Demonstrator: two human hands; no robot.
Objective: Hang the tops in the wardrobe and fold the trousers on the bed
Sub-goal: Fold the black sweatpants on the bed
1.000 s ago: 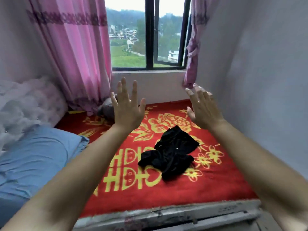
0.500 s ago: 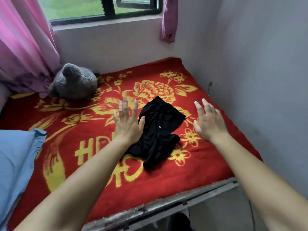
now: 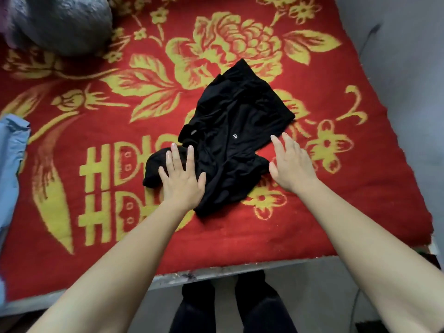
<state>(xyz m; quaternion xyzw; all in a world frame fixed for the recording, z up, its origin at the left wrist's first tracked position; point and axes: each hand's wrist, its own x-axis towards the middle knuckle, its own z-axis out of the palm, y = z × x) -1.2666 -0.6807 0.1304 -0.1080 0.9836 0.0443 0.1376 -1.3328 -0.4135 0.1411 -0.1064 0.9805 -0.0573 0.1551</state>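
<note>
A crumpled black garment [image 3: 234, 135] with a small white logo lies in the middle of the red and yellow blanket [image 3: 96, 111] on the bed. My left hand [image 3: 182, 177] is over the garment's left part, fingers straight and spread; I cannot tell whether it touches the cloth. My right hand [image 3: 292, 163] hovers at the garment's right edge, fingers straight, holding nothing. Whether the garment is a top or trousers cannot be told.
A grey plush toy [image 3: 64, 22] lies at the far left of the bed. A blue pillow [image 3: 10, 164] shows at the left edge. The grey wall [image 3: 408, 68] runs along the bed's right side. The bed's worn front rail [image 3: 216, 272] is just in front of my legs.
My view has tilted down from the window to the bed. Both hands have come down from chest height to the black garment, the left over it and the right at its edge.
</note>
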